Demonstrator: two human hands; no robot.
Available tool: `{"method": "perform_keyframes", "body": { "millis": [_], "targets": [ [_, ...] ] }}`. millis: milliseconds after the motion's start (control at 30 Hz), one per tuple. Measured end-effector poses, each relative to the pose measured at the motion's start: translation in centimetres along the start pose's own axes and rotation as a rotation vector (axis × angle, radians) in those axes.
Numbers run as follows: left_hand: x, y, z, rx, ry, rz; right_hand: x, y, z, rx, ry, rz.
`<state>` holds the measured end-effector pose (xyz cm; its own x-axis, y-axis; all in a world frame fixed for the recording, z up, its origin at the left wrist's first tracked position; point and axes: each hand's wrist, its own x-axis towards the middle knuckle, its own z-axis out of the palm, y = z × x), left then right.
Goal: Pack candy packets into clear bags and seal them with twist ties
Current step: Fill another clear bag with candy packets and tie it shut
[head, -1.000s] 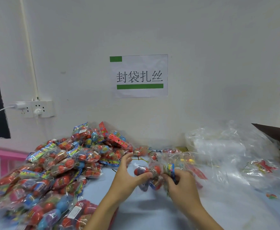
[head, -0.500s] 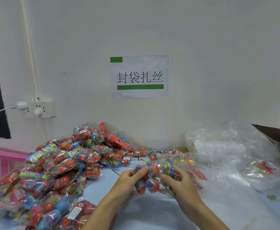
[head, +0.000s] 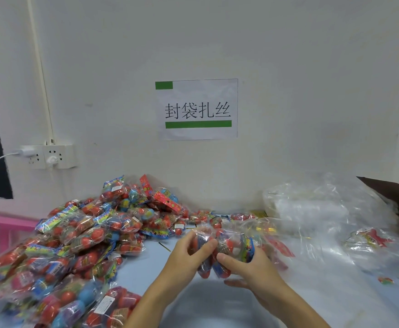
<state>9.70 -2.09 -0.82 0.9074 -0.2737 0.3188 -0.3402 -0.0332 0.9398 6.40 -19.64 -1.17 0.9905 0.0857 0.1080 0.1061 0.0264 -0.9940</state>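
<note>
Head: both hands (fingers curled) around candy bag

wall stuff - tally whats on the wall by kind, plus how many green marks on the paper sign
Paper sign: 1
Socket strip: 1
Plugs in the strip: 2, one at its left end and one on its face
Green marks on the sign: 2, a small block and a long bar
Total: 4 wall items, 2 green marks

One camera on the person's head, looking forward and down, close over the desk, white wall straight ahead
</note>
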Motion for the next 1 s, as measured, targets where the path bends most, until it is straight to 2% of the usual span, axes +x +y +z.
{"method": "perform_keyframes", "body": {
  "millis": [100, 167, 333, 467, 633, 833, 1000],
  "targets": [
    [-0.1, 0.1, 0.6, -0.078, 0.007, -0.041, 0.0, 0.1, 0.2, 0.012, 0.014, -0.026],
    [0.0, 0.0, 1.2, -0.086, 0.076, -0.061, -0.1, 0.2, 0.5, -0.023, 0.025, -0.049],
    [0.6, -0.7, 1.8, 0.036, 0.312, -0.021, -0.3, 0.2, 1.2, -0.078, -0.016, -0.084],
    [0.4, -1.0, 1.5, 0.222, 0.409, 0.06, -0.6, 0.2, 1.5, -0.018, -0.108, -0.041],
    [0.2, -1.1, 1.5, 0.326, 0.394, 0.036, -0.7, 0.4, 2.0, 0.079, -0.02, 0.027],
    [0.0, -0.6, 1.9, 0.309, 0.342, 0.043, -0.8, 0.1, 1.9, 0.101, 0.018, -0.016],
    [-0.1, -0.1, 1.9, 0.046, 0.203, -0.006, -0.6, -0.3, 1.2, 0.058, 0.104, -0.139]
  ]
}}
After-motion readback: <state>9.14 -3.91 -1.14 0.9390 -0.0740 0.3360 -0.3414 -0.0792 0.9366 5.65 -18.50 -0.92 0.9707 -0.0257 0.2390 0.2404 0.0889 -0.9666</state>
